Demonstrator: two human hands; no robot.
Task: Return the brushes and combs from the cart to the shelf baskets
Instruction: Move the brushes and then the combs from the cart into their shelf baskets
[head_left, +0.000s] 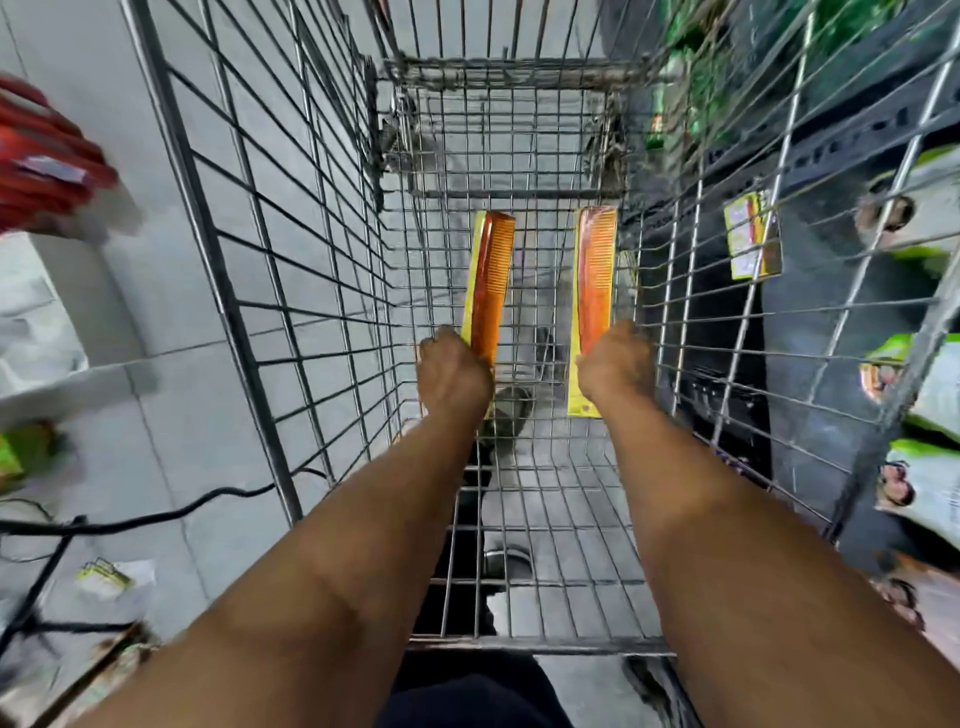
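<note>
head view: both arms reach down into the wire cart (291, 291), and each hand is at a packaged comb near the cart's floor. the left hand (453, 375) has its fingers clenched around the near end of the left comb (491, 283), an orange comb on a yellow card lying toward the cart's far end. the right hand (615, 366) grips the near end of the right comb (595, 280) in the same way, on the cart's right side close to the wire wall. the 2 combs lie roughly parallel, well apart from each other. whether they rest on the cart floor or are already lifted off it, i cannot tell. no other brushes or combs show inside the cart. outside the cart's right wall hangs a small yellow packet (752, 236) among dark shelving; no basket is clearly visible.

judged from this, the step in hand is the pick-up of 2 combs. the next move calls for lifting both clear of the cart's wire walls without snagging the cards, then turning toward the shelf baskets beside the cart.
</note>
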